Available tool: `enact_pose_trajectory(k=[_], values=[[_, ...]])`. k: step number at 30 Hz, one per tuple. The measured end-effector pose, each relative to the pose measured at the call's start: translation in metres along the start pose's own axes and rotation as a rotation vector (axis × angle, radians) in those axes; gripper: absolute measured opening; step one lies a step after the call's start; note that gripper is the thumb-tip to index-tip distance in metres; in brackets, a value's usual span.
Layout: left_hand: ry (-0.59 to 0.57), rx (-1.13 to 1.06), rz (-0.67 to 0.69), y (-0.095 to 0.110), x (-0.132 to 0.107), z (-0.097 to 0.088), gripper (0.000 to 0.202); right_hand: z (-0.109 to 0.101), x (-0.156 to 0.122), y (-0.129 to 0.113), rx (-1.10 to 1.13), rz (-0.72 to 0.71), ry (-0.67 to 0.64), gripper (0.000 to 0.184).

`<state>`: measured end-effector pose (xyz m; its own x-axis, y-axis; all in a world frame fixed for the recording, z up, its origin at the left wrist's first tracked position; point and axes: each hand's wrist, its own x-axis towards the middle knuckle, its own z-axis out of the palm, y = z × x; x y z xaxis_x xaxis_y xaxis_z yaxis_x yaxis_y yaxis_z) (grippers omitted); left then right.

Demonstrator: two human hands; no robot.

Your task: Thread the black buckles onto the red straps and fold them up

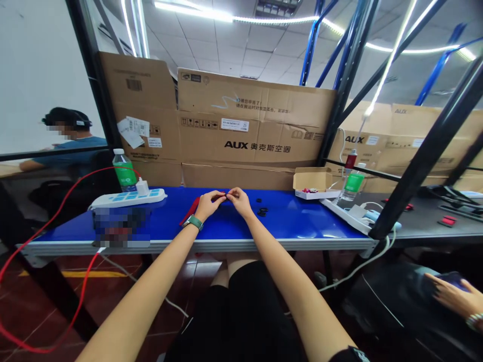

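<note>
Stacked brown cardboard cartons printed AUX (249, 136) rise behind your workbench, whose glossy blue top (302, 221) ends in an aluminium edge. Toward the left lie a white power strip (127, 198) and a clear water bottle with a green label (124, 171); toward the right sits a small open cardboard box (313, 183). Your left hand (209, 203), with a green-strapped watch (193, 222) at its wrist, and your right hand (238, 200) meet above the blue top, their fingers drawn narrow, both pinching a tiny black piece (226, 194). A thin red strap (189, 211) lies just beside your left hand; small black rings (261, 207) lie just beside your right.
</note>
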<state>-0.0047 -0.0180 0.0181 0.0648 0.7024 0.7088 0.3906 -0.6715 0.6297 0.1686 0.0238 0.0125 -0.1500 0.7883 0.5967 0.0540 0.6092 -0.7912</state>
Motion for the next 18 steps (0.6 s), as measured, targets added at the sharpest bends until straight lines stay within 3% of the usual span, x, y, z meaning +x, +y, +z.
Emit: enact_pose_trajectory(k=[7, 18], values=[[-0.032, 0.031, 0.013, -0.0027, 0.0026, -0.0037, 0.036, -0.0014, 0.0023, 0.0035, 0.065, 0.128, 0.061, 0.027], [-0.017, -0.009, 0.029, -0.0070, 0.0015, -0.0001, 0.021, -0.0024, -0.0035, -0.0053, 0.274, 0.177, -0.101, 0.041]])
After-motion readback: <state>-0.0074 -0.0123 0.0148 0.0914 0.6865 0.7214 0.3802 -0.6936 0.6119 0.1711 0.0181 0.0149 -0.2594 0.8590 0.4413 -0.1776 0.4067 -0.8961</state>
